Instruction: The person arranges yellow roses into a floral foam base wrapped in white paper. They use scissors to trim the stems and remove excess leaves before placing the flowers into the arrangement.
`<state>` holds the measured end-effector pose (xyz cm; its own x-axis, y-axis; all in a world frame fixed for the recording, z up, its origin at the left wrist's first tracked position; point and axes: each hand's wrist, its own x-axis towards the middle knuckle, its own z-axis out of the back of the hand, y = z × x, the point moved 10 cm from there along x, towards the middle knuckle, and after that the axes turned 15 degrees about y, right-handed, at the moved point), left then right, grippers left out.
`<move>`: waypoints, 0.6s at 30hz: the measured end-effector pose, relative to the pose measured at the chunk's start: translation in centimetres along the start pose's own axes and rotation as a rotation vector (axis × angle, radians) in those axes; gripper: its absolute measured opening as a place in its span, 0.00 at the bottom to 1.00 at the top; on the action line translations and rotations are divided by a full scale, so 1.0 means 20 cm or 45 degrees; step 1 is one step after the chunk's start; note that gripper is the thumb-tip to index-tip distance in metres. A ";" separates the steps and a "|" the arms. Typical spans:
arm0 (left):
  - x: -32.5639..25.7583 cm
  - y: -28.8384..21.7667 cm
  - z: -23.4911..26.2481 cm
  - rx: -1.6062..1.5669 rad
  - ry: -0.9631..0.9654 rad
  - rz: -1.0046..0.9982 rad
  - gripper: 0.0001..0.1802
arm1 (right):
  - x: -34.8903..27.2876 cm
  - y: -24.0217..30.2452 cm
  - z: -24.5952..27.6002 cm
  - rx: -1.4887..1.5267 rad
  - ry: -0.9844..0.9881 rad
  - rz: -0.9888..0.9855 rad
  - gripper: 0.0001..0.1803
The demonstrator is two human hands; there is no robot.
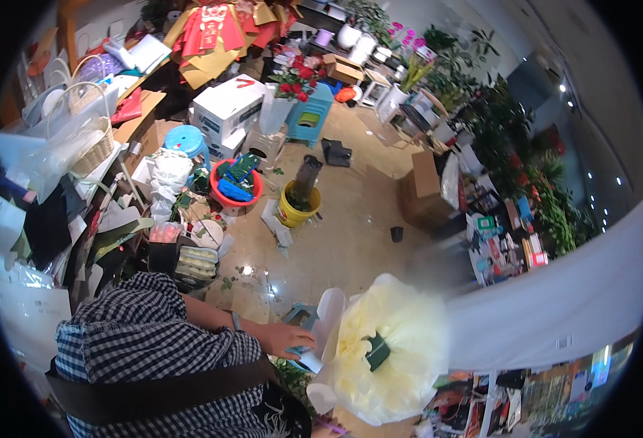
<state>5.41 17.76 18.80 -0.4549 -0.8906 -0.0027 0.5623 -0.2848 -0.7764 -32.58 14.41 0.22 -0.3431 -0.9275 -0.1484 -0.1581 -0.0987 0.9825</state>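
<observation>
A round, ruffled mass of pale yellow tulle fills the lower middle. A small dark green piece sits at its centre. Curled sheets of whitish wrapping paper stick out from its left side. My left hand comes in from the left beneath a checked sleeve. Its fingers are stretched out beside the paper; contact with it is unclear. At the lower edge shows a small part of my right hand, below the tulle, near a thin purple strip. Its fingers are mostly hidden.
A light blue stool stands partly behind the paper. Farther off are a yellow bucket, a red basin and a cardboard box. Leaf scraps litter the tiled floor. A white cloth-like surface borders the right.
</observation>
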 end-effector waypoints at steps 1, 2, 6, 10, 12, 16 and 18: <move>0.02 0.02 0.01 -0.014 -0.019 0.017 0.28 | 0.03 -0.01 -0.07 -0.044 0.058 -0.030 0.19; 0.03 0.04 0.01 -0.046 -0.021 0.039 0.29 | 0.05 -0.02 -0.16 -0.088 0.114 -0.042 0.19; 0.07 0.19 0.11 -0.054 -0.097 0.053 0.30 | 0.17 0.03 -0.58 -0.246 0.345 -0.067 0.18; 0.22 0.38 0.08 -0.068 0.058 0.038 0.31 | 0.28 0.09 -0.97 -0.362 0.528 -0.078 0.18; 0.30 0.48 0.09 -0.097 0.134 0.027 0.32 | 0.33 0.10 -1.15 -0.407 0.594 -0.080 0.18; 0.51 0.72 0.19 -0.110 0.292 -0.056 0.34 | 0.49 0.11 -1.56 -0.493 0.668 -0.087 0.18; 0.59 0.86 0.35 -0.099 0.292 -0.169 0.34 | 0.58 0.11 -1.80 -0.535 0.678 -0.087 0.17</move>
<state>14.57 -0.03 9.86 -0.6704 -0.7412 -0.0337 0.4370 -0.3577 -0.8253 -3.52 -9.58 4.79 0.1748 -0.9546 -0.2414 0.2470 -0.1948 0.9492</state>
